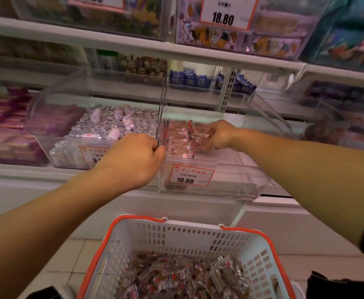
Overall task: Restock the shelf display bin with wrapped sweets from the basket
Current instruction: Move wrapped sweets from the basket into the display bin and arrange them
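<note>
1. Nearest the camera, the basket (200, 236) is sitting on the floor below both arms, holding a loose heap of wrapped sweets (183, 275) lying at all angles. Both hands are well up and away from this heap.

2. Further out, the left hand (133, 160) is reaching to the left wall of the clear display bin (237, 186). Its fingers (158, 151) are curling round the upright clear panel at that wall, thumb and forefinger closing on its edge, as if steadying it.

3. Beyond it, the right hand (217, 134) is working inside the bin, its fingers (208, 138) bent and pinching a few sweets at the right end of the stacked row (180, 139).

4. The stacked row is lying just left of the right fingers and just right of the left fingers, so it is sitting between the two hands. Each sweet's long axis is running left to right, and the column is running front to back.

5. Judging from this, the right hand is the nearer one for setting sweets down; the bin floor to the right of its fingers is looking bare, so more loads from the basket are probably needed.

6. Furthest, a neighbouring bin of silver-wrapped sweets (116, 124) is lying left of the left fingers.
</note>
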### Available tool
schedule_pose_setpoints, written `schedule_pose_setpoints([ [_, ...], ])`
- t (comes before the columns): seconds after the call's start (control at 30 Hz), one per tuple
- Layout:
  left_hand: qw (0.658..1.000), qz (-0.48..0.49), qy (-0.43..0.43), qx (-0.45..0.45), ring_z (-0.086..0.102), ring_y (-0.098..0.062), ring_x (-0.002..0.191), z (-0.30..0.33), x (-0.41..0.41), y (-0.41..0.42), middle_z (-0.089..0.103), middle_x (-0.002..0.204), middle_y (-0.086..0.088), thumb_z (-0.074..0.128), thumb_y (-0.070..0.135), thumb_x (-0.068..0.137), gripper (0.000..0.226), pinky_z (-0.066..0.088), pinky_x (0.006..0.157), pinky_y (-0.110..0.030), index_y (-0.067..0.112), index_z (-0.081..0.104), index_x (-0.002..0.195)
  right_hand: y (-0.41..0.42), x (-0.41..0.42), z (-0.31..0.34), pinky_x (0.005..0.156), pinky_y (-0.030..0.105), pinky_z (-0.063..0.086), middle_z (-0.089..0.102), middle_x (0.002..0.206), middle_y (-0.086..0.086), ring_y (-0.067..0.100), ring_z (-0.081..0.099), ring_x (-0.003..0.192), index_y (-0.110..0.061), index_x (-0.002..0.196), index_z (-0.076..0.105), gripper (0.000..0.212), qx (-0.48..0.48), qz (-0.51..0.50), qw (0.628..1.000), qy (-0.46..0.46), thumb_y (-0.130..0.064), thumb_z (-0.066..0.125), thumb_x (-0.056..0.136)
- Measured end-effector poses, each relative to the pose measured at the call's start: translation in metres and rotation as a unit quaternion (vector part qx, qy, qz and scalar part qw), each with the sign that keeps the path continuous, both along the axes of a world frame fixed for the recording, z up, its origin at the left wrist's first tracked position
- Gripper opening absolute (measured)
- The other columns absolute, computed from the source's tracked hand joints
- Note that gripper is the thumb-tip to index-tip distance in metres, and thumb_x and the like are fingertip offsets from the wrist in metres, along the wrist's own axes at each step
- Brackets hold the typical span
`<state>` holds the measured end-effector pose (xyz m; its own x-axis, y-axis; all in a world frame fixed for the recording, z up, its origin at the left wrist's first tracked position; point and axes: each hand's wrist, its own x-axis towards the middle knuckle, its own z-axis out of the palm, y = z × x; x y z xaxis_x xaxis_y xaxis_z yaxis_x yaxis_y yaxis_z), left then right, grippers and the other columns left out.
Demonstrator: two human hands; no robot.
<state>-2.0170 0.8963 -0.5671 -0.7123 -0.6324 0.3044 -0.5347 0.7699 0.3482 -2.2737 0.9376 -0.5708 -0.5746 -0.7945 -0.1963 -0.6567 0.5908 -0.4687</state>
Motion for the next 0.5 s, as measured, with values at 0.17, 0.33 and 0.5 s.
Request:
schedule_pose_setpoints([
  [0.17, 1.000, -0.008, -0.001, -0.016, 0.055, -0.026, 0.067, -0.003, 0.005, -0.009, 0.065, 0.073, -0.007, 0.038, 0.035, 0.097, 0.041, 0.039, 0.061, -0.034, 0.017, 0.051, 0.063, -0.008, 0.007, -0.005, 0.092, 0.038, 0.054, 0.064, 0.112, 0.008, 0.027, 0.062, 0.104, -0.008, 0.121, 0.054, 0.067, 0.032, -0.006, 0.995, 0.094, -0.021, 0.089, 0.066],
  [0.33, 1.000, -0.007, 0.004, -0.009, 0.056, -0.028, 0.069, -0.004, 0.003, -0.006, 0.065, 0.074, -0.008, 0.036, 0.036, 0.098, 0.040, 0.039, 0.063, -0.034, 0.019, 0.049, 0.063, -0.012, 0.014, -0.007, 0.099, 0.039, 0.050, 0.066, 0.114, 0.010, 0.026, 0.062, 0.106, -0.010, 0.104, 0.064, 0.023, 0.025, 0.027, 0.999, -0.023, -0.001, 0.072, 0.084],
  [0.5, 1.000, 0.006, 0.005, 0.014, 0.058, -0.027, 0.072, -0.003, 0.003, -0.004, 0.066, 0.075, -0.007, 0.037, 0.034, 0.099, 0.039, 0.046, 0.067, -0.037, 0.017, 0.054, 0.068, -0.018, 0.018, -0.005, 0.103, 0.043, 0.048, 0.063, 0.119, 0.012, 0.028, 0.060, 0.111, -0.008, 0.114, 0.060, 0.025, 0.053, 0.042, 0.998, -0.013, -0.007, 0.067, 0.090],
])
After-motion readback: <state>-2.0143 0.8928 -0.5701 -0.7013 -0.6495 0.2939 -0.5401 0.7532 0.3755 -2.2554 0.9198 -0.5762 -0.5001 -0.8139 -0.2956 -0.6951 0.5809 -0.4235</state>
